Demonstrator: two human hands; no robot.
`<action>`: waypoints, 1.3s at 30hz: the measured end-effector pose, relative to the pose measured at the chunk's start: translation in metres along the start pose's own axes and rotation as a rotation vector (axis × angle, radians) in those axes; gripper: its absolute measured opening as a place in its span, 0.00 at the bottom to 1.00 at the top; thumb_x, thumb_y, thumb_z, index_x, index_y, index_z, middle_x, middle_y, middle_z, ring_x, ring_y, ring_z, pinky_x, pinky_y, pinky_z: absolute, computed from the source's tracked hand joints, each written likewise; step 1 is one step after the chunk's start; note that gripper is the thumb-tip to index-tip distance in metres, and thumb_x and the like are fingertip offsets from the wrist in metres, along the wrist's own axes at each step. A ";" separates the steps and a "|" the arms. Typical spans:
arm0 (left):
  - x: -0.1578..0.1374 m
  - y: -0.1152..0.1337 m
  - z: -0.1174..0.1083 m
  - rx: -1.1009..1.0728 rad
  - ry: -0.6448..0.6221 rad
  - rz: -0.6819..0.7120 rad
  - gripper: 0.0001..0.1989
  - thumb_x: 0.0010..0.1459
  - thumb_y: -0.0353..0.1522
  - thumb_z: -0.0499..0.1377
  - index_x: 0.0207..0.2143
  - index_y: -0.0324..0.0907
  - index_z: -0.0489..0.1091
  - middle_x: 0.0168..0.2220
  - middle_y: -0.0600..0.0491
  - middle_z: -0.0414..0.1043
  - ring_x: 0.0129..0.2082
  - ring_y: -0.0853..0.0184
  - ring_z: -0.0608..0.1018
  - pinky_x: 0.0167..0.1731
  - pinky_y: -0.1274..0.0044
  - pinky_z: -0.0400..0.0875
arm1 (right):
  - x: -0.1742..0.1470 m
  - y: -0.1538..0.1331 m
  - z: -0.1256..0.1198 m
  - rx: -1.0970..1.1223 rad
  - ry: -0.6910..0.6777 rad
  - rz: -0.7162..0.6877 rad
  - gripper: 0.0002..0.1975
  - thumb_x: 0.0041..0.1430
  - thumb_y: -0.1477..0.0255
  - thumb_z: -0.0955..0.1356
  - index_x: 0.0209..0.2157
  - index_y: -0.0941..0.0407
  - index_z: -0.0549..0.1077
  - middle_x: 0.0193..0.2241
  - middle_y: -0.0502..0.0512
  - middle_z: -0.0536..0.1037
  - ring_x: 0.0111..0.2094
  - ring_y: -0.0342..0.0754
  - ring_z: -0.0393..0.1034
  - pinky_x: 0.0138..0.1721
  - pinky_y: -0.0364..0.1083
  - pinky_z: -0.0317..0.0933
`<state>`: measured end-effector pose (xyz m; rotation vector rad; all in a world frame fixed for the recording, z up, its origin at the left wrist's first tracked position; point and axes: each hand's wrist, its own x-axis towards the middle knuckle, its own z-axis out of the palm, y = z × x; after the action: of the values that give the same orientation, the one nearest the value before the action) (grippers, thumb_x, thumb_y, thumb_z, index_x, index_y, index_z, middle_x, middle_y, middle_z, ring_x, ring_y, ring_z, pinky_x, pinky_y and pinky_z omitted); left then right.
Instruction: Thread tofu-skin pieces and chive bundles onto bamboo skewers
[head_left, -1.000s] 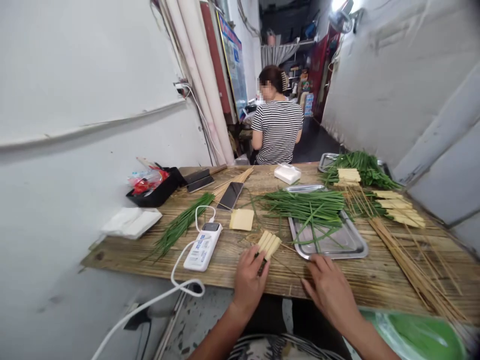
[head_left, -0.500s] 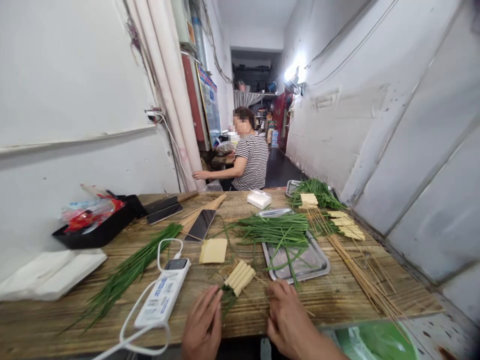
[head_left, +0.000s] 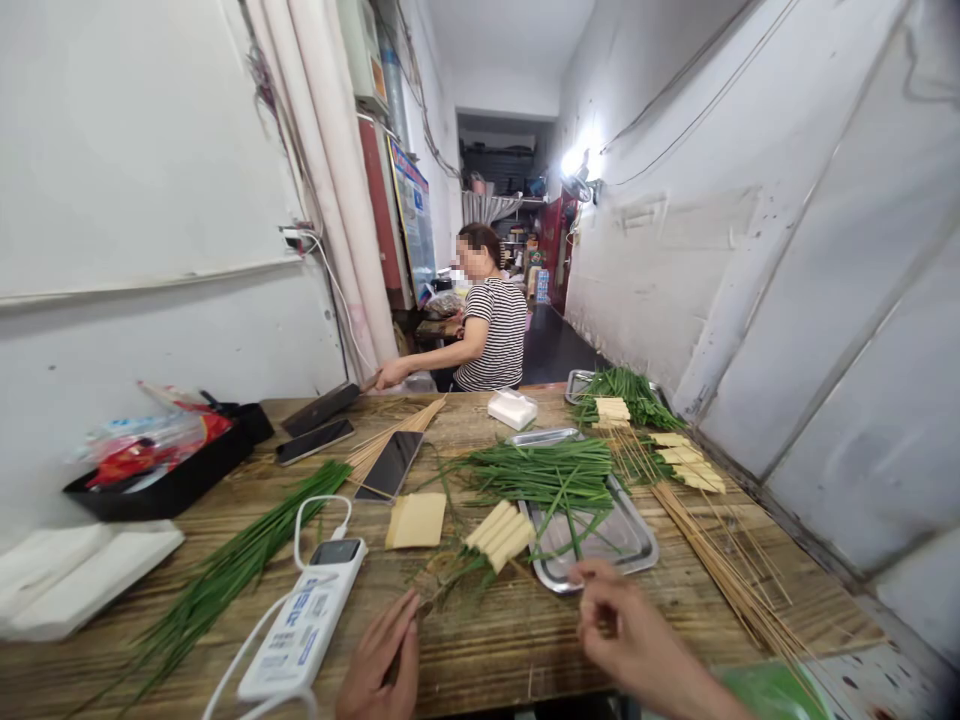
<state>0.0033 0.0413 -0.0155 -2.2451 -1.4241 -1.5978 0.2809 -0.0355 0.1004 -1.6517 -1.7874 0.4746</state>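
Note:
Rolled pale-yellow tofu sheets [head_left: 501, 536] lie side by side near the front middle of the table, with green chive ends and thin sticks poking out toward the lower left. My left hand [head_left: 381, 658] is just below those ends, fingers stretched and thumb apart; contact with a stick tip is unclear. To the right of the rolls, my right hand [head_left: 626, 625] is closed in a pinch by the front edge of a metal tray [head_left: 559, 585]. What its fingertips hold, if anything, is not discernible. Flat tofu sheets [head_left: 416, 520] are stacked left of the rolls.
Chives [head_left: 536, 470] are heaped on the tray; more chives [head_left: 247, 560] lie left. Skewers [head_left: 731, 560] and finished rolls [head_left: 686, 460] are at right. A power strip [head_left: 304, 620], phone [head_left: 390, 466] and black bin [head_left: 172, 475] stand left. A person in stripes [head_left: 499, 335] sits beyond the table.
My hands have moved farther apart, and the tofu rolls have shifted right, away from my left hand. The other person's hand now reaches a dark, flat object at the table's far left.

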 end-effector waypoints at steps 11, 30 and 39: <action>0.003 -0.008 0.007 0.043 -0.102 0.194 0.14 0.57 0.30 0.54 0.45 0.44 0.72 0.43 0.50 0.77 0.42 0.63 0.79 0.42 0.72 0.76 | 0.159 0.141 -0.105 -0.484 0.402 0.337 0.10 0.50 0.73 0.62 0.20 0.60 0.71 0.27 0.60 0.75 0.33 0.49 0.69 0.34 0.43 0.59; 0.004 0.022 0.006 0.197 -0.230 -0.010 0.16 0.57 0.25 0.51 0.44 0.45 0.73 0.43 0.48 0.76 0.46 0.62 0.75 0.46 0.65 0.71 | 0.180 0.105 -0.022 -0.635 0.214 -0.324 0.12 0.60 0.68 0.64 0.35 0.59 0.76 0.34 0.63 0.76 0.38 0.54 0.68 0.40 0.52 0.57; 0.002 0.029 -0.010 -0.057 -0.230 0.036 0.17 0.56 0.25 0.50 0.45 0.44 0.71 0.36 0.48 0.77 0.40 0.64 0.77 0.43 0.69 0.72 | 0.167 -0.031 0.130 -0.400 -0.234 -0.726 0.06 0.58 0.73 0.66 0.38 0.56 0.74 0.37 0.56 0.75 0.40 0.49 0.67 0.43 0.47 0.62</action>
<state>0.0158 0.0212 0.0037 -2.5424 -1.3921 -1.4256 0.1717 0.1446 0.0627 -1.0719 -2.6094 -0.0293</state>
